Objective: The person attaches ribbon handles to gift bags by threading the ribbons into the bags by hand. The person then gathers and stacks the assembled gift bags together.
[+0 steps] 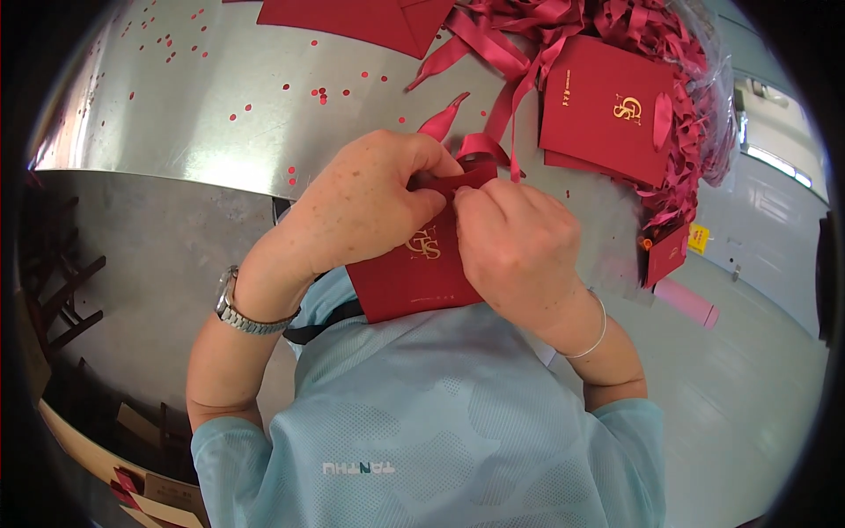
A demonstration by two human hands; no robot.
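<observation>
A red paper gift bag [400,286] with gold lettering rests against my body at the table's near edge, its top edge pointing away from me. My left hand [365,198], with a metal watch on its wrist, pinches the bag's top edge between thumb and fingers. Close beside it my right hand [519,242] has its fingers curled tight on the same top edge; a thin bangle circles that wrist. A pink-red ribbon [482,146] comes out at the bag's top, just beyond my fingers. The fingertips of my right hand are partly hidden.
Finished-looking red bags [598,106] lie at the right on a large heap of ribbons [638,26] in clear plastic. A flat red bag [361,22] lies at the far side. Small red paper dots [322,93] dot the metal table [211,114]. A pink cylinder [687,304] is at right.
</observation>
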